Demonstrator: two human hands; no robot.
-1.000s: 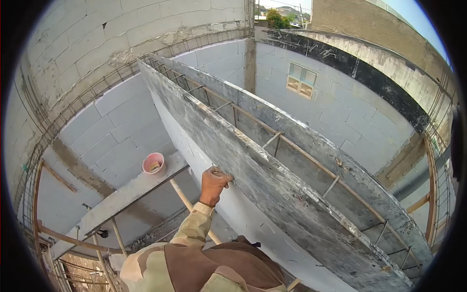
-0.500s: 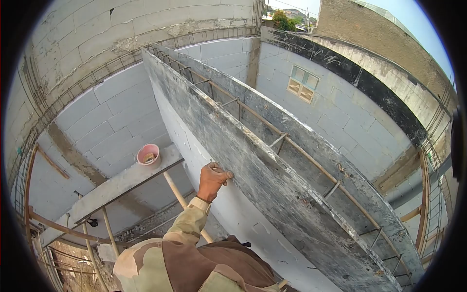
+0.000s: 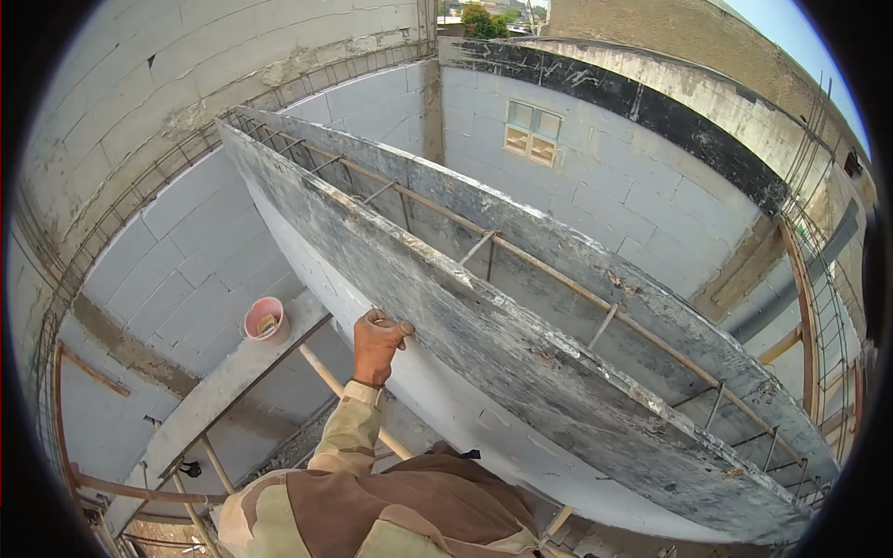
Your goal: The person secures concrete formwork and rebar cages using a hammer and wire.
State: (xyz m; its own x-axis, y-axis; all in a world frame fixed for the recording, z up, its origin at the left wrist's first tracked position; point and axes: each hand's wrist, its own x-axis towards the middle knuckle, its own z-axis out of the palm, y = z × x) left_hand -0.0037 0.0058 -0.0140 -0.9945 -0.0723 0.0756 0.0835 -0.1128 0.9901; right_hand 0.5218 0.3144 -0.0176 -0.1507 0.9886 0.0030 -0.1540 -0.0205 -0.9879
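My left hand (image 3: 377, 349) is raised at the lower edge of the near formwork board (image 3: 446, 316), beside the light grey block wall (image 3: 437, 391). Its fingers are curled into a pinch, with the thumb pointing right towards the board. Whatever they hold, if anything, is too small to make out. A matching far board (image 3: 558, 242) runs parallel to the near one, and a rebar cage (image 3: 539, 270) lies in the gap between them. My right hand is out of view.
A pink bucket (image 3: 264, 318) stands on a grey plank (image 3: 228, 381) at left, with something yellowish inside. Wooden poles (image 3: 326, 372) slant beneath. Rebar (image 3: 167, 172) lines the back wall, and a small window (image 3: 532, 133) is set in the right wall.
My view has turned, so the boards, bucket and window sit further left. My left hand stays pinched beside the near board, at nearly the same spot.
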